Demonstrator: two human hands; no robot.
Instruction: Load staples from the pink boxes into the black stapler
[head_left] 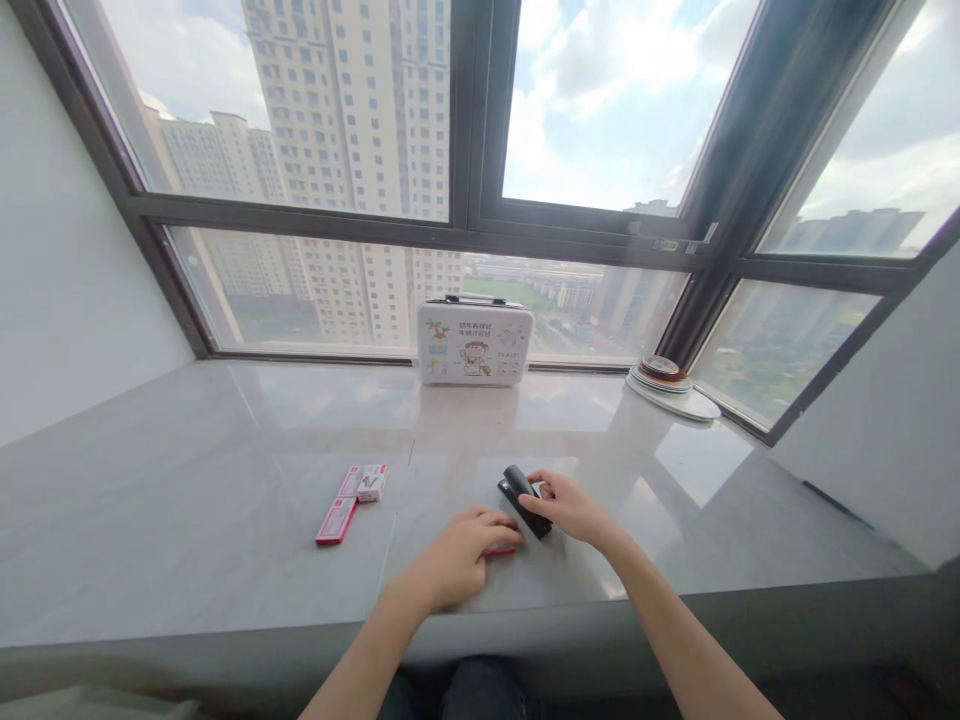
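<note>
Black stapler (pixel 523 500) lying flat, long axis running far-left to near-right, right hand (pixel 571 507) fingers grasping it, left hand (pixel 459 556) fingers pressing a red box (pixel 501 549)

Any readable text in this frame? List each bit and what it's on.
"TRAVEL": small word on the front of the white case by the window.
Red characters on the case front: too small to read.
Print on the small white box and the red boxes: too blurred to read.
Black stapler under the right hand: no text visible.
</note>
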